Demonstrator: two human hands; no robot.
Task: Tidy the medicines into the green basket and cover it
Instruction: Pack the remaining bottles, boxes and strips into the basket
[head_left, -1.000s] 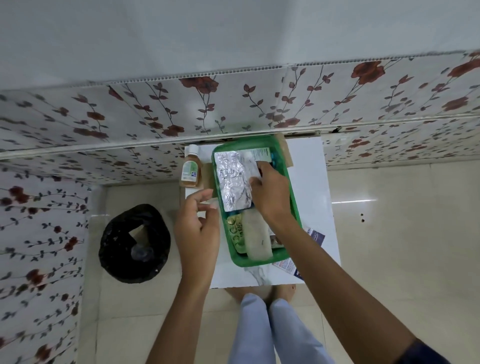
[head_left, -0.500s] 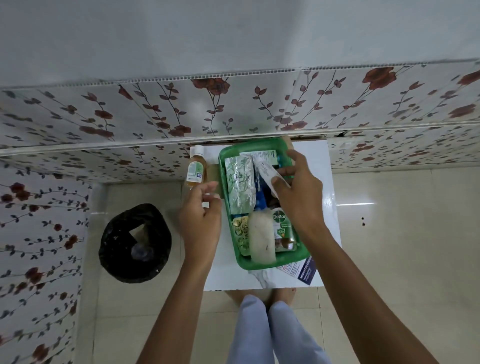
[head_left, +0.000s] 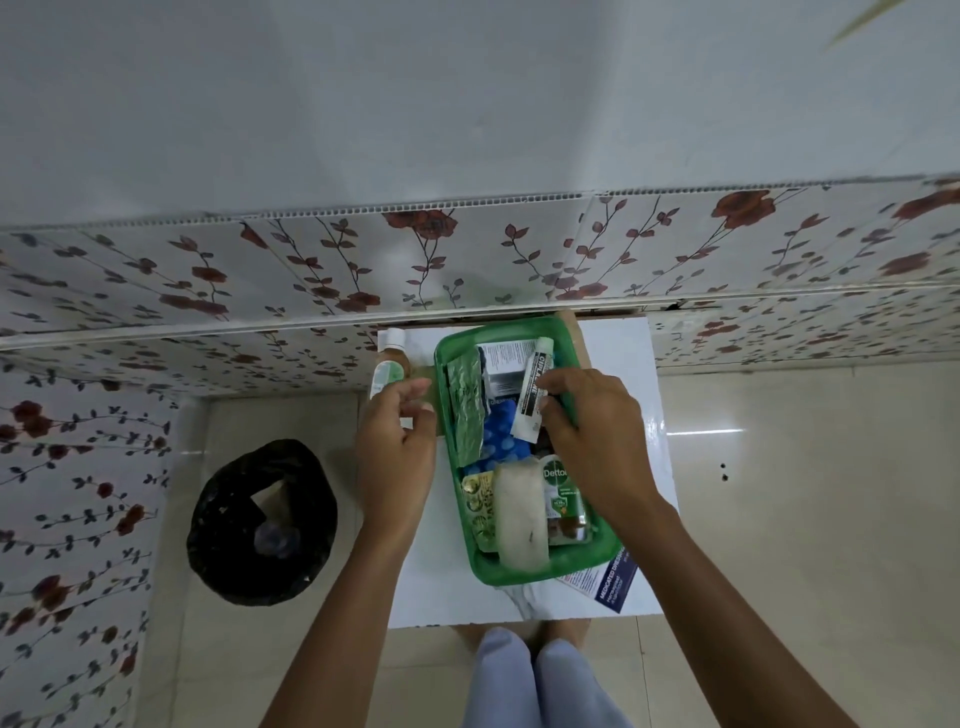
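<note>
The green basket (head_left: 519, 576) sits on a small white table (head_left: 441, 592). It holds a silver blister strip (head_left: 467, 405), a grey box (head_left: 501, 369), a blue dotted pack (head_left: 501, 436), gold blisters (head_left: 478, 499), a white bandage roll (head_left: 519, 514) and a Dettol bottle (head_left: 563, 499). My right hand (head_left: 592, 441) pinches a white ointment tube (head_left: 532, 387) over the basket's far half. My left hand (head_left: 397, 447) hovers left of the basket with loosely curled fingers, just below a small brown bottle (head_left: 387, 371) standing on the table's far left corner.
A blue and white dressing packet (head_left: 610, 582) sticks out from under the basket's near right corner. A brown board (head_left: 571, 332) lies under its far end. A black-lined bin (head_left: 262, 522) stands on the floor to the left. A floral wall panel runs behind the table.
My right hand left the silver strip, picked the white tube out of the basket and now holds it lower over the far half. My left hand rose slightly toward the brown bottle.
</note>
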